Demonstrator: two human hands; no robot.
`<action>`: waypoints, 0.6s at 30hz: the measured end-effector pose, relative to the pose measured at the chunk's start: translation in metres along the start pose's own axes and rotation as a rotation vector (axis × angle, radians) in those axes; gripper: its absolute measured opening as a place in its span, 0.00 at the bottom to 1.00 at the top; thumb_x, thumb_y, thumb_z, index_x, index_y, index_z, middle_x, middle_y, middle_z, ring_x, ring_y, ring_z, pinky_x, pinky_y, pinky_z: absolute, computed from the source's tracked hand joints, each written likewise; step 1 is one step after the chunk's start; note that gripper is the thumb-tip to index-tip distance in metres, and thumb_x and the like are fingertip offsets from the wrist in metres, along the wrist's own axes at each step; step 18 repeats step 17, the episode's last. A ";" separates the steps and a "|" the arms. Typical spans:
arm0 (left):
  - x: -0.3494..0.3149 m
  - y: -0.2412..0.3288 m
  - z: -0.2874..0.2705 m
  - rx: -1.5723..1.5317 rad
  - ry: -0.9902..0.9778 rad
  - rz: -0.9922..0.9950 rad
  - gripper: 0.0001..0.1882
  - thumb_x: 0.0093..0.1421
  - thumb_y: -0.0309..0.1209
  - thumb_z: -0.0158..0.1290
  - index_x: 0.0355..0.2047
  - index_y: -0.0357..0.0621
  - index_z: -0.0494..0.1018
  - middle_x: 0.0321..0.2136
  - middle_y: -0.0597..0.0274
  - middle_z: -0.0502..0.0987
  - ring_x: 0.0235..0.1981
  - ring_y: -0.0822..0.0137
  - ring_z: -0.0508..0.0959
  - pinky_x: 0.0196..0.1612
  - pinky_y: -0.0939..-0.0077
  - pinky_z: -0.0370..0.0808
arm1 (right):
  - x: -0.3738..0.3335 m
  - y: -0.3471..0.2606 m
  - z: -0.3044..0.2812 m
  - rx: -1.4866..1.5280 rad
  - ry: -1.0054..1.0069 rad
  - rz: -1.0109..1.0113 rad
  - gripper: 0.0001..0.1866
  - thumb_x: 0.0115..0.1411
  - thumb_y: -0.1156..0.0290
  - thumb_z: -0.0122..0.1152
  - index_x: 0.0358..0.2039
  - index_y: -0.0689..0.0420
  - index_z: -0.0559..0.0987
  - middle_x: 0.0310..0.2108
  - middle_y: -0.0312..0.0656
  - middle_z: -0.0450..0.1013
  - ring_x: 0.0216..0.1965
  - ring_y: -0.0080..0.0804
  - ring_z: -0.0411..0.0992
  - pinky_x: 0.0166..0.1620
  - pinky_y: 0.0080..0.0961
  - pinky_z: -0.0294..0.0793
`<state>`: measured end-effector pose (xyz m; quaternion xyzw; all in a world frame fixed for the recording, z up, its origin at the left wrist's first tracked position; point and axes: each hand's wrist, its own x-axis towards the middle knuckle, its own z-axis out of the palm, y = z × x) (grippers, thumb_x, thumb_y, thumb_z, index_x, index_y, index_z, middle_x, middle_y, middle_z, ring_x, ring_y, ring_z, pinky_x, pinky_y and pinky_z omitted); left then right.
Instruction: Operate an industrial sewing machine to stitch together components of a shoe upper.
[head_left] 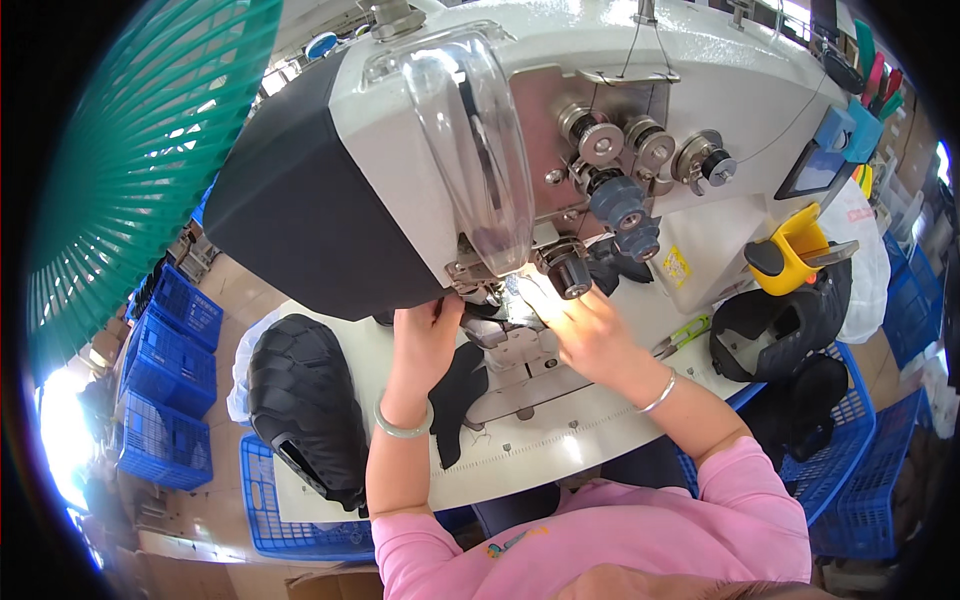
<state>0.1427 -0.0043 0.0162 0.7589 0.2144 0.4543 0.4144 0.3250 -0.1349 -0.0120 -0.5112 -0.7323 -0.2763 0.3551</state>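
Observation:
A grey-white industrial sewing machine (720, 50) fills the upper middle. Under its head, left of the lit needle area, my left hand (425, 340) is closed, thumb against fingers, on a black fabric piece (458, 405) that hangs down the machine bed. From the right, my right hand (590, 335) reaches in to the needle area, its fingers drawn together. A dark tension knob (570, 272) and the glare partly cover its fingertips, so what they hold cannot be made out. A clear guard (470, 150) stands above both hands.
A black ridged shell-like piece (300, 400) lies at the left of the white table (560, 450). Green-handled snips (688, 332) lie right of my hand, near a black padded piece (775, 325) and a yellow holder (795, 250). Blue crates (170, 360) and a green fan (150, 150) stand left.

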 end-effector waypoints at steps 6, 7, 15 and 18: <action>-0.006 0.006 0.002 0.231 0.035 0.031 0.05 0.58 0.21 0.51 0.26 0.30 0.71 0.14 0.58 0.66 0.16 0.67 0.61 0.23 0.69 0.61 | -0.001 -0.004 0.009 0.058 0.062 0.049 0.18 0.43 0.81 0.57 0.39 0.67 0.76 0.49 0.60 0.70 0.56 0.54 0.67 0.64 0.47 0.64; -0.006 0.006 0.002 0.232 0.040 0.027 0.05 0.57 0.22 0.51 0.26 0.31 0.72 0.14 0.57 0.66 0.16 0.65 0.61 0.23 0.68 0.61 | -0.001 -0.004 0.010 0.050 0.080 0.054 0.17 0.44 0.81 0.57 0.38 0.67 0.77 0.48 0.60 0.71 0.56 0.54 0.68 0.63 0.47 0.64; 0.001 -0.003 0.002 0.275 0.140 0.101 0.03 0.54 0.21 0.53 0.28 0.32 0.74 0.16 0.55 0.72 0.17 0.61 0.70 0.25 0.67 0.66 | 0.009 0.009 0.015 0.110 0.017 0.101 0.11 0.41 0.82 0.56 0.30 0.65 0.76 0.44 0.57 0.73 0.53 0.50 0.70 0.62 0.44 0.66; 0.003 -0.004 0.004 0.271 0.171 0.115 0.03 0.53 0.21 0.53 0.28 0.32 0.74 0.17 0.55 0.73 0.18 0.60 0.72 0.26 0.67 0.67 | 0.011 0.010 0.013 0.142 -0.025 0.134 0.11 0.40 0.82 0.56 0.29 0.64 0.77 0.44 0.57 0.73 0.53 0.49 0.70 0.62 0.43 0.66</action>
